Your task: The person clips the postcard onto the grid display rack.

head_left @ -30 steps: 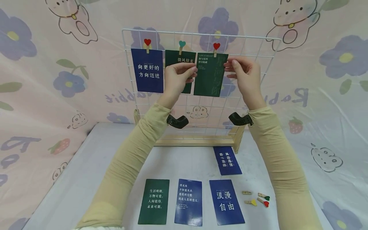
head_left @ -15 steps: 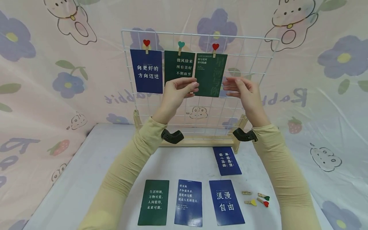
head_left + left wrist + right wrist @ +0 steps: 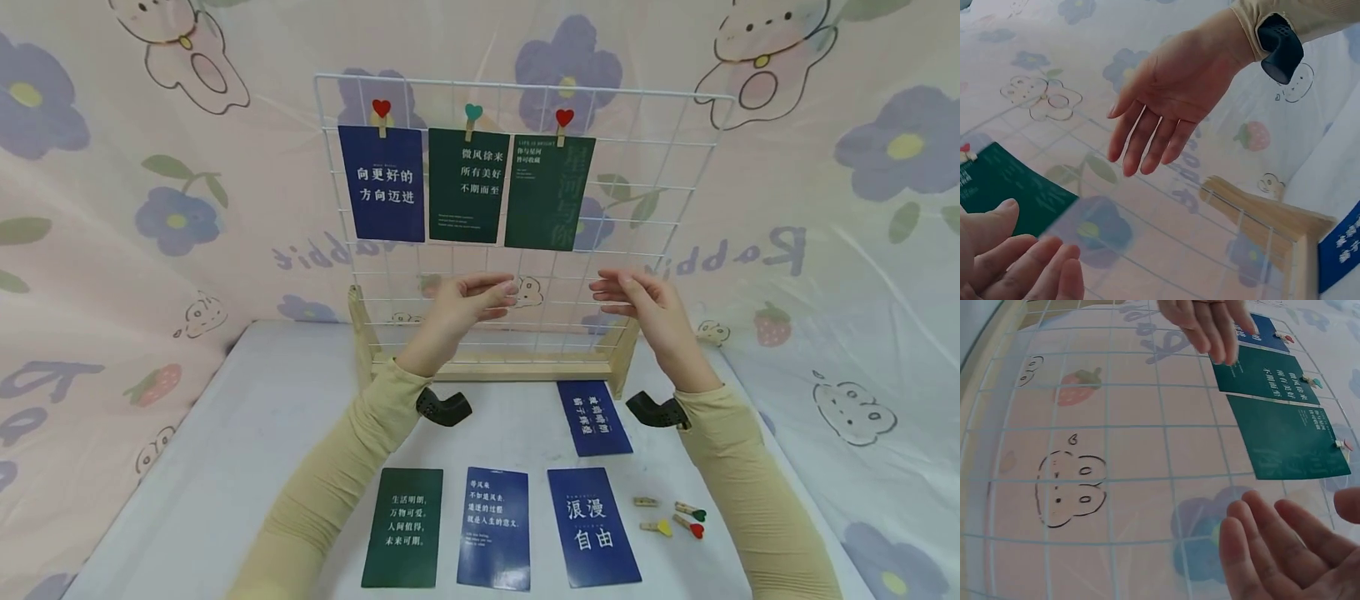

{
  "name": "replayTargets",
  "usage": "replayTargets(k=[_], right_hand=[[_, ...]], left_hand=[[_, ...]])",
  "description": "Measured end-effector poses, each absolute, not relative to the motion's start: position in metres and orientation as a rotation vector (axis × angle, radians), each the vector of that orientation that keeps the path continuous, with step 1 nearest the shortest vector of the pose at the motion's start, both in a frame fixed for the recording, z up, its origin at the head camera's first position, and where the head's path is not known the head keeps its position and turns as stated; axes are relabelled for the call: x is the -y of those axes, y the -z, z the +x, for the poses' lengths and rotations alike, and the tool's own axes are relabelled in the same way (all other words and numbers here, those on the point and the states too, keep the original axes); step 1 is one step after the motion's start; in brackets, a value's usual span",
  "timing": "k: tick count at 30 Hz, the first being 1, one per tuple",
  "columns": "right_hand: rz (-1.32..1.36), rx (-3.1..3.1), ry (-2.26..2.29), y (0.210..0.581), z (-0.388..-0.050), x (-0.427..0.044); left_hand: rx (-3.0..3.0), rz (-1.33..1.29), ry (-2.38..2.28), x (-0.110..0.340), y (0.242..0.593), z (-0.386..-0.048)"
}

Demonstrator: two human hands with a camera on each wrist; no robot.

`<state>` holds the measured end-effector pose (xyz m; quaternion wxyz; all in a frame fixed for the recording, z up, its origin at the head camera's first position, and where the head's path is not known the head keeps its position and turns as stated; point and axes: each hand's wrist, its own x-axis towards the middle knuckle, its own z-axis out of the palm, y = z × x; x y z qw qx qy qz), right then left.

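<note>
Three cards hang in a row near the top of a white wire grid (image 3: 540,304): a blue card (image 3: 381,218), a green card (image 3: 457,196) and another green card (image 3: 543,204). Heart-topped clothespins, one red (image 3: 381,110), one teal (image 3: 473,112) and one red (image 3: 564,119), grip their top edges. My left hand (image 3: 468,308) is below the middle card, fingers relaxed and holding nothing. To its right, my right hand (image 3: 645,304) is also bare, its fingers loosely extended, as the left wrist view shows. Both hands are apart from the cards.
On the white table lie a green card (image 3: 402,558), a blue card (image 3: 492,562), another blue card (image 3: 592,567) and a sideways blue card (image 3: 595,417) near the grid's wooden base (image 3: 517,369). Several small clothespins (image 3: 660,527) are scattered at the right.
Both hands have come down from the hanging cards, and the right one has let go of the rightmost green card's edge. The middle card is now uncovered.
</note>
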<state>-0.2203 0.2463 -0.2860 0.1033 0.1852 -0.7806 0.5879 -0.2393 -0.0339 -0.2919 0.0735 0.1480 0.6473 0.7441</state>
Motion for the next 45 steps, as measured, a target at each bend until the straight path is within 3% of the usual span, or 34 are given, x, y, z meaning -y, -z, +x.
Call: replayTargets(k=[8, 21, 33, 45], right_hand=[[0.546, 2.372, -1.767, 0.318, -0.200, -0.267], [0.325, 2.520, -1.742, 0.364, -0.170, -0.300], [0.142, 2.643, -1.791, 0.395, -0.150, -0.320], [-0.013, 2.681, -1.852, 0.414, -0.121, -0.338]], left_hand=[[-1.807, 0.281, -2.184, 0.038, 0.349, -0.236], [-1.737, 0.121, -2.072, 0.017, 0.421, -0.226], [-1.700, 0.122, -2.020, -0.007, 0.452, -0.219], [-1.418, -0.049, -2.039, -0.036, 0.465, -0.214]])
